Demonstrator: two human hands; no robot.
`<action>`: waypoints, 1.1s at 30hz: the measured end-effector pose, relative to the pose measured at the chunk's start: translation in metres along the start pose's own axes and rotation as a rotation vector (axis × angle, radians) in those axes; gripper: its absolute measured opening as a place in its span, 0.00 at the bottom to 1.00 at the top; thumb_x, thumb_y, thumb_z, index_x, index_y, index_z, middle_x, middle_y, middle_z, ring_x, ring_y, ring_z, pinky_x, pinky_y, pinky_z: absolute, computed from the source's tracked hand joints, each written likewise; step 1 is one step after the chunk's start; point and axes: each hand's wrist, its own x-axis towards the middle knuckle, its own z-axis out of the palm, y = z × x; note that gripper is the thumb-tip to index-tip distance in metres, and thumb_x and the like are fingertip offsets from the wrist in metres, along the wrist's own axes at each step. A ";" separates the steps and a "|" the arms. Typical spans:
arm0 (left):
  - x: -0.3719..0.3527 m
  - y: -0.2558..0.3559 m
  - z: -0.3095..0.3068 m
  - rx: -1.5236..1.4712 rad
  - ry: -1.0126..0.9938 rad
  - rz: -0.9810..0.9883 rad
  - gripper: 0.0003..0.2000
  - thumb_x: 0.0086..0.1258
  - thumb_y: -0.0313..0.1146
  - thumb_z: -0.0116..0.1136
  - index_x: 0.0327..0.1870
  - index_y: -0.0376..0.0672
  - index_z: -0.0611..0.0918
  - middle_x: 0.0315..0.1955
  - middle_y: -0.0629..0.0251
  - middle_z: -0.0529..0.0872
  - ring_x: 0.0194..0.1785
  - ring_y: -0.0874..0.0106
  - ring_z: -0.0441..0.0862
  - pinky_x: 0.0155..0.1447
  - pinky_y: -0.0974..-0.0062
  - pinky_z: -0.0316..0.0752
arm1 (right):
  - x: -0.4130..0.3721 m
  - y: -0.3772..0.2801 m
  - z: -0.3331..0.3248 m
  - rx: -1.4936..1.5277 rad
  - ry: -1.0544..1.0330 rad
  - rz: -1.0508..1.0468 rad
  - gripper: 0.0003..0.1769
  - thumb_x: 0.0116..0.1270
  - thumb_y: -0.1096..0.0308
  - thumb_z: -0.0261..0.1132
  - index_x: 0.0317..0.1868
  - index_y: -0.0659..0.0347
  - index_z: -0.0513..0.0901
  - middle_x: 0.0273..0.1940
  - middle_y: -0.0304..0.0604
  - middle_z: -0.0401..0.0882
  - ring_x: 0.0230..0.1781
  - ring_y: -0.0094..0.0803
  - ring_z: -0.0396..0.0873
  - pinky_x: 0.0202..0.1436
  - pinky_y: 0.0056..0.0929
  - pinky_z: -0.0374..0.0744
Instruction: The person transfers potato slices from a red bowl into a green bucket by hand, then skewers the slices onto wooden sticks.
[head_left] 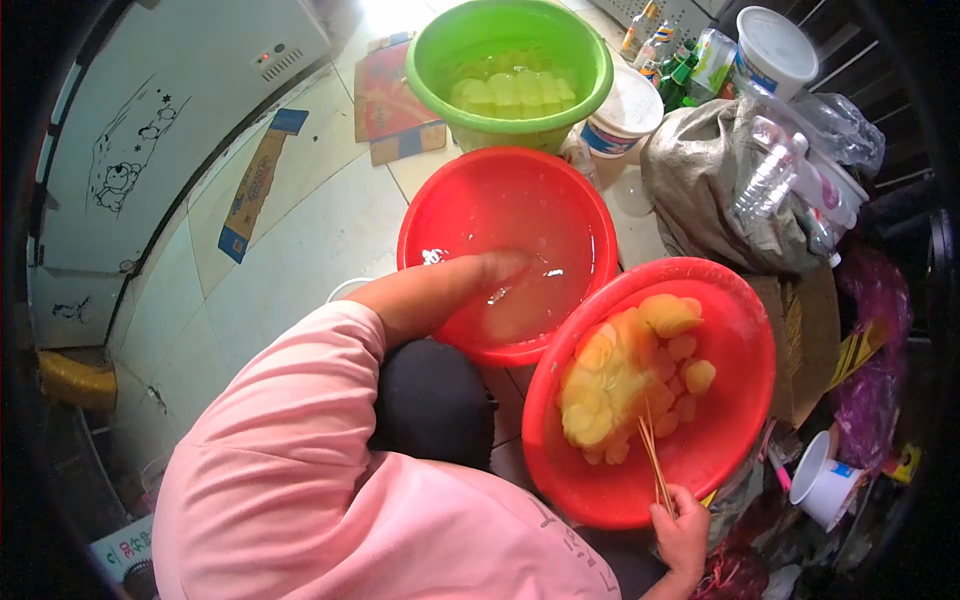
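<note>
My left hand (508,268) reaches into cloudy water in a red basin (580,200); its fingers are under the surface and do not show. Held in my right hand (680,527) is a bundle of thin wooden skewers (654,458). Their far ends point at a pile of pale yellow slices (607,385), which look like potato. These slices lie in a second red basin (735,420), tilted and close to the first one's right side.
Beyond the basins stands a green tub (592,70) with pale slices in liquid. Flattened cardboard (262,185) lies on the tiles. At right are a grey sack (690,180) with plastic bottles, white buckets (775,50), and a white tub (825,485).
</note>
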 end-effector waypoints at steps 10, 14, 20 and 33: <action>0.008 -0.019 -0.009 0.733 0.205 0.155 0.14 0.62 0.39 0.60 0.47 0.46 0.82 0.39 0.61 0.84 0.37 0.67 0.81 0.40 0.64 0.76 | 0.002 -0.003 0.000 -0.009 0.003 0.010 0.12 0.54 0.76 0.62 0.41 0.67 0.79 0.27 0.34 0.77 0.28 0.19 0.74 0.35 0.21 0.75; 0.034 -0.032 -0.020 0.915 0.164 0.236 0.14 0.63 0.39 0.58 0.47 0.46 0.82 0.38 0.60 0.84 0.36 0.67 0.81 0.40 0.64 0.76 | 0.001 -0.002 0.001 -0.020 0.008 -0.008 0.12 0.54 0.76 0.62 0.41 0.67 0.79 0.27 0.35 0.77 0.29 0.19 0.74 0.35 0.21 0.75; 0.058 -0.058 -0.044 1.186 0.104 0.366 0.13 0.65 0.40 0.57 0.47 0.44 0.81 0.37 0.59 0.84 0.35 0.66 0.81 0.39 0.64 0.77 | 0.003 -0.001 0.001 -0.026 0.000 -0.014 0.11 0.54 0.76 0.62 0.40 0.67 0.79 0.27 0.34 0.77 0.29 0.18 0.74 0.35 0.21 0.75; 0.027 -0.005 0.017 0.136 0.103 0.163 0.09 0.62 0.30 0.61 0.43 0.42 0.81 0.31 0.57 0.84 0.35 0.66 0.83 0.38 0.68 0.79 | 0.004 -0.003 0.001 -0.003 -0.016 0.030 0.11 0.54 0.76 0.61 0.39 0.67 0.79 0.27 0.33 0.76 0.28 0.17 0.72 0.34 0.19 0.73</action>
